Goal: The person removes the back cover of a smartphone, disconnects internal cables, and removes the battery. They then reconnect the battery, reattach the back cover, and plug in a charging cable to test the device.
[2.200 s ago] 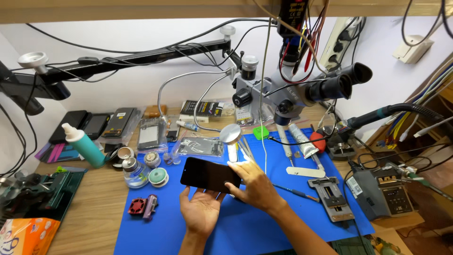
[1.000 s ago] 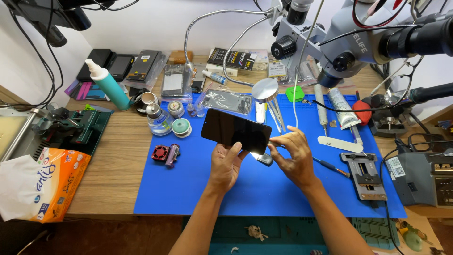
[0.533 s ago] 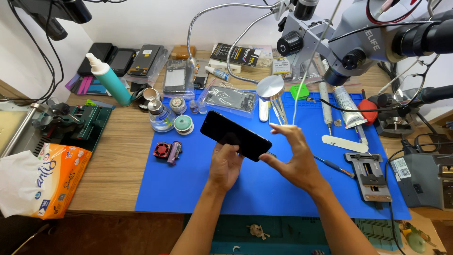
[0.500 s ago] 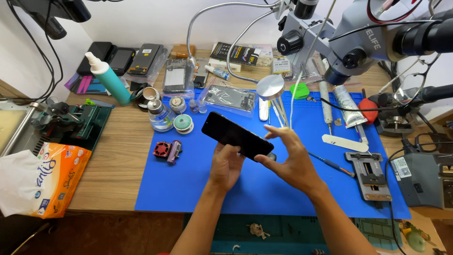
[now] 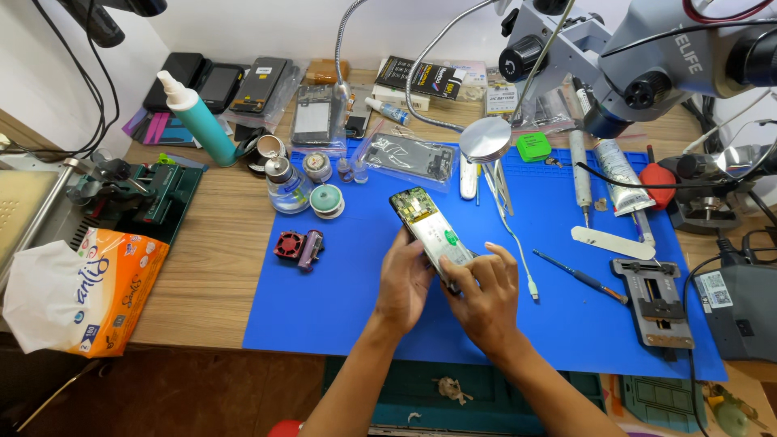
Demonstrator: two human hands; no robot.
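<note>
A blue mat (image 5: 340,324) was laid over a wooden bench (image 5: 202,267). A teal spray bottle (image 5: 197,120) was stood upright near the mat's far left corner, with small jars (image 5: 327,200) just beside it. A small red fan (image 5: 289,244) was found on the mat's left edge. A tissue pack (image 5: 81,291) was placed at the bench's left end. A microscope (image 5: 639,65) was mounted above the far right, and a metal clamp jig (image 5: 657,303) was set on the mat's right side.

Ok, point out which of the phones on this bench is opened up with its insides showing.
The phone held in both hands over the blue mat; its internals face up, while the dark phones at the back lie closed.
</note>
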